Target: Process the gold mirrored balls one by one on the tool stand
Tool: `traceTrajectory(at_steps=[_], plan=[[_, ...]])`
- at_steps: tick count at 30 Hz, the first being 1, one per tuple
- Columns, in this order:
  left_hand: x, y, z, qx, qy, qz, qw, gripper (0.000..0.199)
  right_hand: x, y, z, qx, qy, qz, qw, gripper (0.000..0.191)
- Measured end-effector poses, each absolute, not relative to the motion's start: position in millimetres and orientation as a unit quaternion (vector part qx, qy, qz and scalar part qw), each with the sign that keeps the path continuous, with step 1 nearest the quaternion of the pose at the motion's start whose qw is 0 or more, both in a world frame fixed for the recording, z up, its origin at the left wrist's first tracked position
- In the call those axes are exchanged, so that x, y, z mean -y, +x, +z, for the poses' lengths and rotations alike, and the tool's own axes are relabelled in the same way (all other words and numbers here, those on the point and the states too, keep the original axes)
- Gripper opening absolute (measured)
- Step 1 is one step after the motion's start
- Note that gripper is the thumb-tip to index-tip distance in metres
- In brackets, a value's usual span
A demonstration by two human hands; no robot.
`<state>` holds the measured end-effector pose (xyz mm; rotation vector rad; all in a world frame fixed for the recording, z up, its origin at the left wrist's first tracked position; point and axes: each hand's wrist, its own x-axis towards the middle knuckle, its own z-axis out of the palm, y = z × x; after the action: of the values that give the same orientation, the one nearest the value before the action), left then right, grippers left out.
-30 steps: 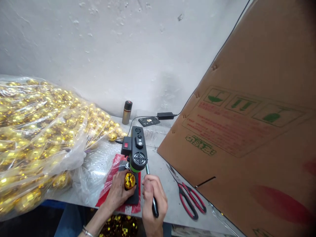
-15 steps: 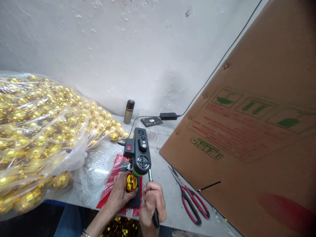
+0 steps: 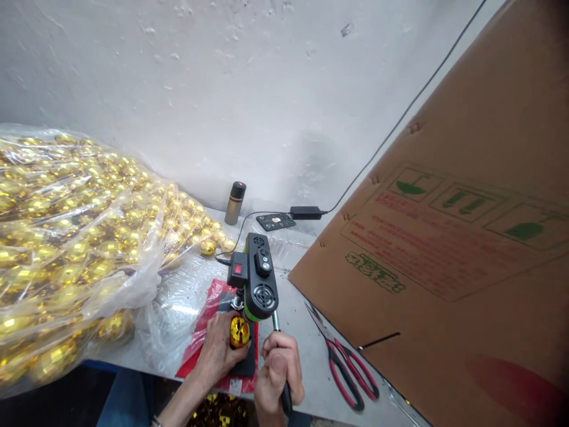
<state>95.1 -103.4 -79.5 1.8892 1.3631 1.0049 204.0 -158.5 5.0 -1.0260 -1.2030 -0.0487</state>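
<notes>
My left hand (image 3: 221, 350) grips a shiny gold ball (image 3: 240, 332) between thumb and fingers, close below the head of a small black bench machine (image 3: 262, 276). The machine has round vents, a green band and a side box with a red switch (image 3: 238, 268). Wrapped round the black grip of its lever (image 3: 287, 397) is my right hand (image 3: 280, 376), at the machine's right front. The black base (image 3: 246, 365) rests on a red plastic sheet (image 3: 189, 362). Whether the ball touches the machine's head is hidden from this angle.
A large clear bag of gold balls (image 3: 84, 237) fills the left. Red-and-black scissors (image 3: 342, 356) lie to the right, beside a big cardboard box (image 3: 444, 237). Behind stand a spray can (image 3: 234, 204), a phone (image 3: 275, 222) and a black power adapter (image 3: 306, 212).
The whole view has shifted slightly, so everything sits a little further right. The gold ball in my left hand shows slightly more below the machine's head. Both grips stay the same.
</notes>
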Motion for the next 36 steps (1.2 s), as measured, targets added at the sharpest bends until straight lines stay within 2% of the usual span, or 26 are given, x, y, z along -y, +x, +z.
traceTrajectory(at_steps=[36], plan=[[102, 105, -99, -0.514, 0.706, 0.4, 0.279, 0.049, 146, 198, 1, 0.504, -0.429, -0.02, 0.749, 0.04]])
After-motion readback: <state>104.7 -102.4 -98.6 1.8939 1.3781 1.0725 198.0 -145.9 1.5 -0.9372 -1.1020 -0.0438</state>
